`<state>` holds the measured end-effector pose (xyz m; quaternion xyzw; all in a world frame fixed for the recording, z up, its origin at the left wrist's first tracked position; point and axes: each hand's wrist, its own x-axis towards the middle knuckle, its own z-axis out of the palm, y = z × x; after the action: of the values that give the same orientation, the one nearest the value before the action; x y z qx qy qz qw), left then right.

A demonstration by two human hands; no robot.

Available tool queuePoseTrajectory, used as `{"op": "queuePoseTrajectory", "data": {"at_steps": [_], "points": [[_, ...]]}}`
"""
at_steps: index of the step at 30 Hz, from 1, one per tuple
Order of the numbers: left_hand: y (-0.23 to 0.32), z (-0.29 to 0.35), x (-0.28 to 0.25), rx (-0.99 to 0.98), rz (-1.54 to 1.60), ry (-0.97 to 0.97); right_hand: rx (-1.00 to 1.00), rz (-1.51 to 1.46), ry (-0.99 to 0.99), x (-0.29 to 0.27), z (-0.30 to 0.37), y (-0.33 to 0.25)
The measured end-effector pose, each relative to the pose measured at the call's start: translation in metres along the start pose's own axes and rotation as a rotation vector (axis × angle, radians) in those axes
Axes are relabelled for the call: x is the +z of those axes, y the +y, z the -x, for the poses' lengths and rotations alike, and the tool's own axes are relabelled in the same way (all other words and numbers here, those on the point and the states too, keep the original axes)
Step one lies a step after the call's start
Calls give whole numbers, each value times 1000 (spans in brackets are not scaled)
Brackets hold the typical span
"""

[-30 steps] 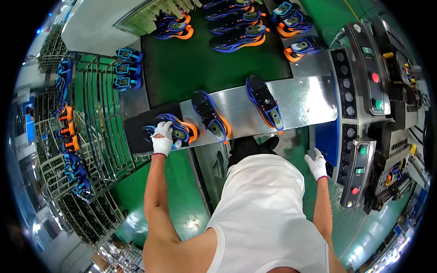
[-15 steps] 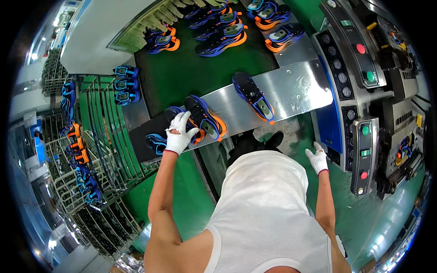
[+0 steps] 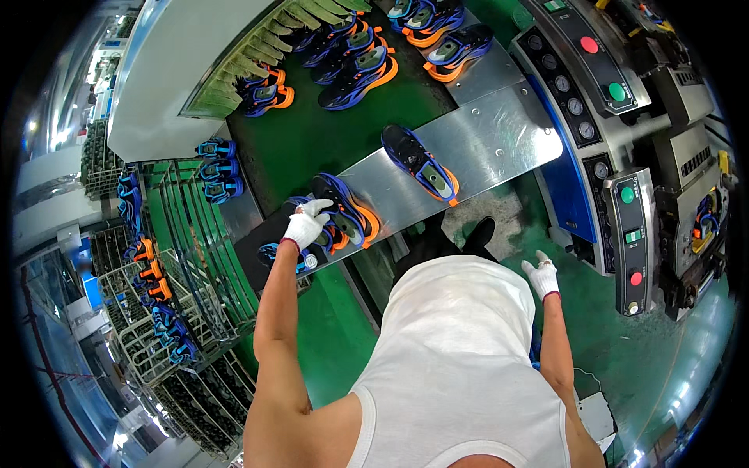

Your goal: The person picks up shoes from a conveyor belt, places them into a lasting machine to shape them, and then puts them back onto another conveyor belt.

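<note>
My left hand [image 3: 307, 225], in a white glove, lies over a dark blue-and-orange shoe [image 3: 339, 237] at the left part of the metal shelf. Its fingers are stretched out toward the right, and the hand hides part of the shoe. Right beside it is another dark shoe [image 3: 349, 204] with an orange sole. A blue shoe [image 3: 268, 253] shows partly beneath my left wrist. Farther right on the shelf, a single black, blue and orange shoe [image 3: 422, 165] sits apart. My right hand [image 3: 542, 276], also gloved, hangs in the air below the machine, empty with its fingers apart.
The metal shelf [image 3: 499, 129] runs along a green conveyor belt [image 3: 292, 144] carrying several shoes [image 3: 360, 78]. A machine with gauges and a button panel [image 3: 630, 234] stands at right. At left are a wire rack [image 3: 195, 257] and a hood with a fringed curtain [image 3: 226, 86].
The view has turned a little, shifting the shelf and machine in the picture. My left hand's fingers now point more to the right. My right hand stays lowered and empty.
</note>
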<state>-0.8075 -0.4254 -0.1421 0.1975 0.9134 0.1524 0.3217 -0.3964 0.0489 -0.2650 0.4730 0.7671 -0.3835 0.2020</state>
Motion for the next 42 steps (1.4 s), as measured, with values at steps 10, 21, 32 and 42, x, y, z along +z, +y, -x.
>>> {"op": "queuePoseTrajectory", "data": {"at_steps": [10, 21, 32, 42], "points": [[52, -2, 121, -598, 580, 782, -72, -149, 3, -16, 11, -20], [114, -43, 128, -442, 600, 757, -325, -378, -187, -21, -8, -152], [165, -113, 117, -60, 446, 545, -290, -96, -213, 32, -44, -350], [91, -118, 64, 124, 614, 31, -233, -318, -206, -1, -82, -308]]}}
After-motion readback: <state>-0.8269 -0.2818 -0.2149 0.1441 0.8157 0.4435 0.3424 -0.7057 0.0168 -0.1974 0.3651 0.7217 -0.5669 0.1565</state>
